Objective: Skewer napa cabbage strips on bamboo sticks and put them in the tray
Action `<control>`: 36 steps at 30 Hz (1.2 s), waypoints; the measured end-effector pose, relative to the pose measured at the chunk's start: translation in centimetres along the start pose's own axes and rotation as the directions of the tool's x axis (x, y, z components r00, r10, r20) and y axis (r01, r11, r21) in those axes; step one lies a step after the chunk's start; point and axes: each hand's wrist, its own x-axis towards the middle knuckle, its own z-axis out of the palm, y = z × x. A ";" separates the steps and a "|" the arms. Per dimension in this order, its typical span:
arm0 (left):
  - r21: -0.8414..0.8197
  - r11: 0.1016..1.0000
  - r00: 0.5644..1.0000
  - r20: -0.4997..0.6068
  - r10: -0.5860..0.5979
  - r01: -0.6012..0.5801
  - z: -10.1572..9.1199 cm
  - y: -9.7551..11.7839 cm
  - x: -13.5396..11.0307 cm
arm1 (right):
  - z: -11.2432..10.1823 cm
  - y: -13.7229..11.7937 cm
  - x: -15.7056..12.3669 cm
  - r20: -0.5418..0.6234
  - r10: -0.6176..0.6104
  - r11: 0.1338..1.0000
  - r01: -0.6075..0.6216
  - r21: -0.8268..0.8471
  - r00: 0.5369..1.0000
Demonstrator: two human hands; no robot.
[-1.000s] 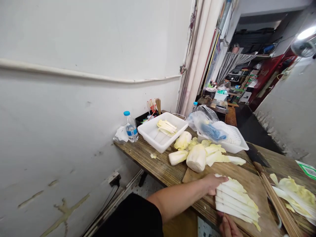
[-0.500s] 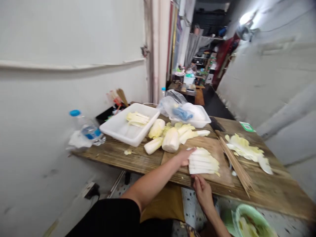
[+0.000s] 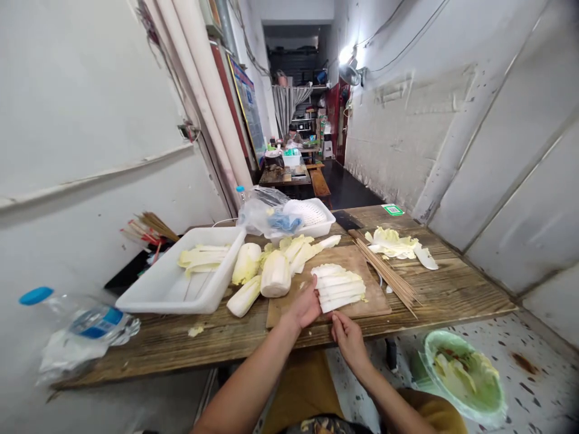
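A stack of cut white cabbage strips (image 3: 340,286) lies on a wooden cutting board (image 3: 373,306) on the wooden table (image 3: 456,292). My left hand (image 3: 306,307) is cupped round the stack's left end, fingers closed against it. My right hand (image 3: 346,337) is at the board's near edge, its bent fingers on the lowest strip. Cabbage chunks (image 3: 275,274) lie just left of the board. More strips (image 3: 199,256) rest in a white tray (image 3: 181,295) further left.
A bundle of bamboo skewers (image 3: 386,274) lies right of the board, with loose cabbage leaves (image 3: 398,244) beyond. A white basket with a plastic bag (image 3: 312,220) stands behind. A water bottle (image 3: 85,322) lies far left. A green bag-lined bowl (image 3: 465,374) sits on the floor, right.
The camera has swung right and pulled back, so the corridor now shows. My left hand stays at the stack's end. My right hand has come up to the stack's near edge.
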 end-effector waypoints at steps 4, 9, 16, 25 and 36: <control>0.009 0.994 0.994 0.022 0.106 -0.107 1.7 -0.2 -0.3 | -0.4 -0.7 -0.1 -0.001 -0.007 1.000 0.007 0.018 1.000; 0.064 0.991 0.992 0.056 0.115 -0.119 3.5 0.2 -1.1 | -1.3 -1.9 -0.8 -0.015 -0.005 0.999 0.005 0.042 1.000; 0.084 0.988 0.988 0.100 0.118 -0.126 5.6 0.1 -2.0 | -2.4 -3.6 -2.2 -0.019 0.016 0.996 -0.015 0.091 1.000; 0.097 0.990 0.988 0.128 0.086 -0.099 7.2 -0.2 -2.8 | -3.1 -6.3 -3.5 -0.052 0.057 0.992 -0.051 0.115 0.997; 0.114 0.990 0.980 0.191 0.056 -0.079 7.0 -0.9 -3.0 | -3.4 -7.3 -2.9 -0.049 0.171 0.950 -0.151 0.275 0.984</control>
